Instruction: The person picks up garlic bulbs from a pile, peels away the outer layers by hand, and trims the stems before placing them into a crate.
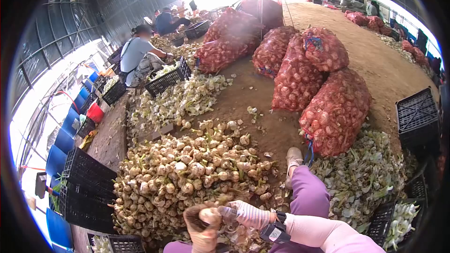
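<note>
My left hand (pixel 201 234), in a tan glove with a dark part near the fingers, is closed around a pale garlic bulb (pixel 210 216). My right hand (pixel 251 214), in a striped light glove, reaches in from the right with its fingers drawn together right at the bulb. What those right fingers grip I cannot tell. Both hands are low in the view, over my purple-clad legs (pixel 310 189). Just beyond them spreads a large heap of garlic bulbs (pixel 173 173), some with green stems. Loose papery skins lie below the right hand.
Full red net sacks (pixel 337 112) stand ahead on the right. Peelings (pixel 361 178) cover the ground beside my leg. Black crates (pixel 89 197) are stacked at left; another crate (pixel 380 220) holds pale pieces at lower right. A person (pixel 138 56) sits beyond the heap.
</note>
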`<action>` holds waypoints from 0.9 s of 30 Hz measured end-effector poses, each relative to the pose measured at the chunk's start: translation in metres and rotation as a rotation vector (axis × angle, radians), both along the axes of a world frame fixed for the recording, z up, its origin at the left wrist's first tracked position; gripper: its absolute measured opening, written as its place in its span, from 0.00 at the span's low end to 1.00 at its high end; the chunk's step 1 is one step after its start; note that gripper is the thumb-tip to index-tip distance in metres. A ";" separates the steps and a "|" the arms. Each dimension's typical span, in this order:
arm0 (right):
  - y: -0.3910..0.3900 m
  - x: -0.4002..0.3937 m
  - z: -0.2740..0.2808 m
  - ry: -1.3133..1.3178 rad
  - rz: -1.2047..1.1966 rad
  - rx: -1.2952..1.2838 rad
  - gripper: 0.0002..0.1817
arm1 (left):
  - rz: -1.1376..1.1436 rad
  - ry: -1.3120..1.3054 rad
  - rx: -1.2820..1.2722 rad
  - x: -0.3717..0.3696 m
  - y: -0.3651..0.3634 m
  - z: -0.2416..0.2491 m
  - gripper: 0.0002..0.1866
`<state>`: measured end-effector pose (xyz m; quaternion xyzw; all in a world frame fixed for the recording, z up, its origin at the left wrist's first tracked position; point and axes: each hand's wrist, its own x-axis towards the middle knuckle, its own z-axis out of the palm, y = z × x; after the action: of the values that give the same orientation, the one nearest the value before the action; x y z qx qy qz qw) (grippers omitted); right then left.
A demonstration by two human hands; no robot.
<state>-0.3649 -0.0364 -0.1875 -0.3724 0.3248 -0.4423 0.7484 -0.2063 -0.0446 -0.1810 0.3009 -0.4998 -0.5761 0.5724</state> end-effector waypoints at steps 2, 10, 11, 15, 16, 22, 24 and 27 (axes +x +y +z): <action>-0.001 0.004 0.003 0.042 0.042 0.134 0.18 | 0.049 -0.020 0.063 0.001 0.015 -0.001 0.29; 0.000 -0.001 0.025 0.135 -0.008 -0.092 0.21 | 0.065 -0.860 -0.578 0.003 0.013 0.015 0.29; 0.001 -0.001 0.022 0.132 -0.010 -0.088 0.21 | 0.061 -0.863 -0.576 0.006 0.009 0.018 0.29; -0.007 0.000 0.007 0.127 -0.003 -0.203 0.23 | 0.023 -0.996 -0.740 0.014 -0.009 0.041 0.28; -0.004 -0.002 0.011 0.097 0.062 -0.213 0.23 | -0.013 -1.061 -0.754 0.018 -0.011 0.050 0.29; -0.007 0.016 -0.029 -0.050 0.286 -0.165 0.19 | -0.022 -1.332 -0.803 0.023 0.012 0.081 0.27; 0.002 0.015 -0.015 -0.037 0.274 -0.129 0.18 | 0.035 -1.354 -0.806 0.026 0.017 0.072 0.27; -0.018 0.042 -0.119 -0.120 0.228 0.100 0.14 | 0.072 -1.464 -0.655 0.037 0.027 0.047 0.36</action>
<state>-0.3231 -0.0543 -0.3068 -0.3421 0.2565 -0.3591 0.8296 -0.1693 -0.0178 -0.1335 0.4352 -0.8820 -0.0377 0.1770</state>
